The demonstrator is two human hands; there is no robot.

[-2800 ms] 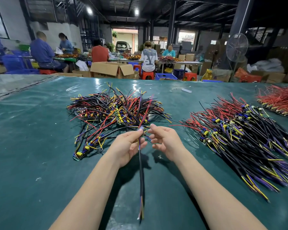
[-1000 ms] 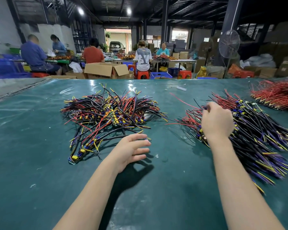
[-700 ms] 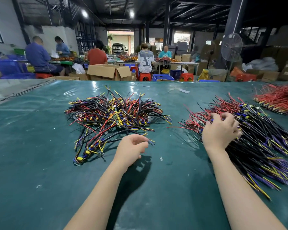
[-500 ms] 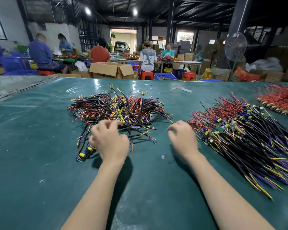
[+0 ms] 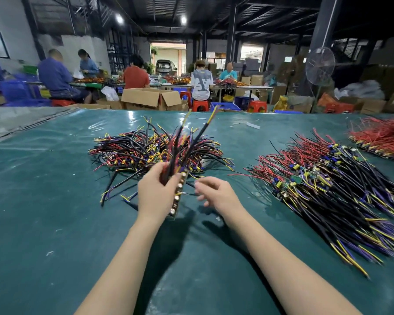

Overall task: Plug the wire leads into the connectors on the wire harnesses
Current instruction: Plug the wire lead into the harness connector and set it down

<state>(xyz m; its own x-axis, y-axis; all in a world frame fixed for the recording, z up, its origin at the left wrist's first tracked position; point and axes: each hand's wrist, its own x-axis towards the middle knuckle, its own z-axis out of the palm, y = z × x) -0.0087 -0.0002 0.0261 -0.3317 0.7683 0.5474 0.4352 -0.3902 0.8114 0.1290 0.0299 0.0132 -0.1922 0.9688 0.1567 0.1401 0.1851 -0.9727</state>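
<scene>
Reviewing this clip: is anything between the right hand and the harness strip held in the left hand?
Nothing visible blocks it. The left hand grips the brown component strip with black and red wires; the right hand hovers just beside it, with only a thin dark lead across the gap.

The desk (image 5: 43, 201) is shining under glossy, slightly wrinkled plastic sheeting; the wire leads (image 5: 132, 151) are wearing smooth plastic insulation.

Right hand (image 5: 216, 194) is smeared with blur, can't tell if it pinches anything. Left hand (image 5: 156, 192) hides the top of the narrow brown strip of circuit boards (image 5: 177, 201); its black-and-red wires (image 5: 180, 144) blur upward. Far right, the red wire heap (image 5: 382, 138) runs off frame.
</scene>
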